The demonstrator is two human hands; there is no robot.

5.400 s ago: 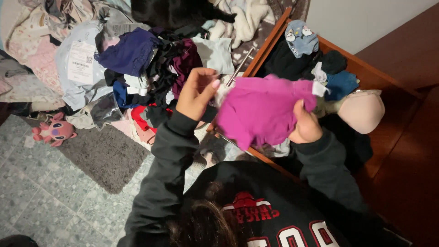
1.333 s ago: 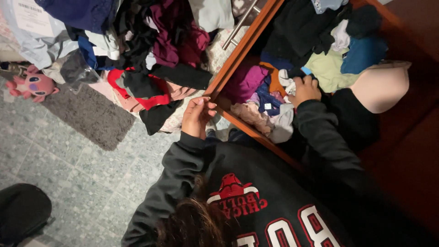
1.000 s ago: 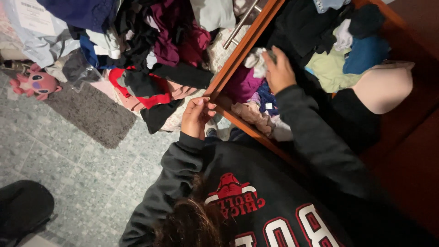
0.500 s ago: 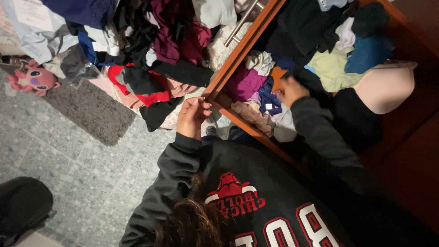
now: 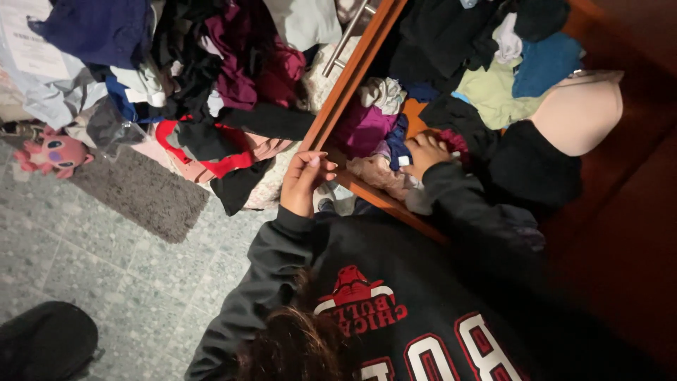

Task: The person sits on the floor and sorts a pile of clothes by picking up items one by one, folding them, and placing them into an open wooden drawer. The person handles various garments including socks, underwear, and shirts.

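Observation:
My right hand (image 5: 423, 153) reaches into an open wooden drawer (image 5: 347, 76) stuffed with clothes. Its fingers curl into a dark blue garment (image 5: 397, 141) with a small white tag, beside a magenta piece (image 5: 363, 130) and a pale pink lacy piece (image 5: 377, 173). My left hand (image 5: 303, 180) hovers by the drawer's front corner, fingers loosely bent, holding nothing. Both arms wear dark sleeves.
Deeper in the drawer lie a light green garment (image 5: 493, 92), a blue one (image 5: 546, 63), black pieces and a beige padded cup (image 5: 578, 113). A heap of mixed clothes (image 5: 211, 77) covers the floor at left, with a pink plush toy (image 5: 53, 152) and a grey rug (image 5: 141, 190).
My right hand put the magenta garment into the drawer, dropped a whitish piece toward the drawer front, then moved down onto the dark blue garment. My left hand has barely moved.

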